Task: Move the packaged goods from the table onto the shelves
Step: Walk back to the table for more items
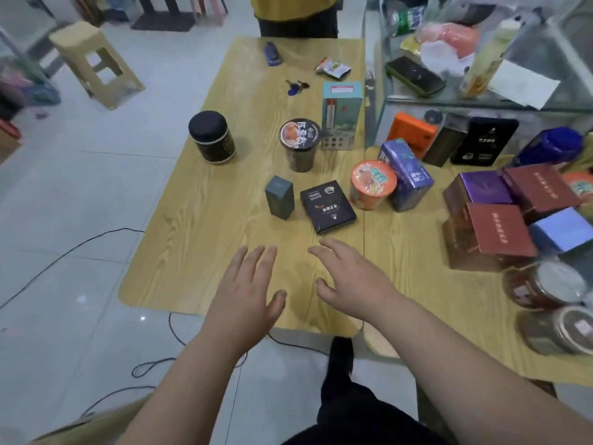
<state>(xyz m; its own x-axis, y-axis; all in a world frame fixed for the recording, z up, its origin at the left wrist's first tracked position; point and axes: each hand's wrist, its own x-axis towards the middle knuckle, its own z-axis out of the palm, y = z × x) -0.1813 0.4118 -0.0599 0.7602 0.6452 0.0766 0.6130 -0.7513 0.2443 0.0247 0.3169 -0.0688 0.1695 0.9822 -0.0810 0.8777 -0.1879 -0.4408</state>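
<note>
On the wooden counter (199, 239), the flat black box (328, 207) lies just beyond the right hand (349, 281), nearer than the left hand (247, 290); both grips spread, empty.

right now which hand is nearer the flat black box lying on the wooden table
Right. The right hand has its fingertips just short of the flat black box; the left hand is lower and further left. Both are open and empty.

Bright even indoor light, soft shadows, floor glare, edges warped, perhaps slightly motion-blurred
</note>
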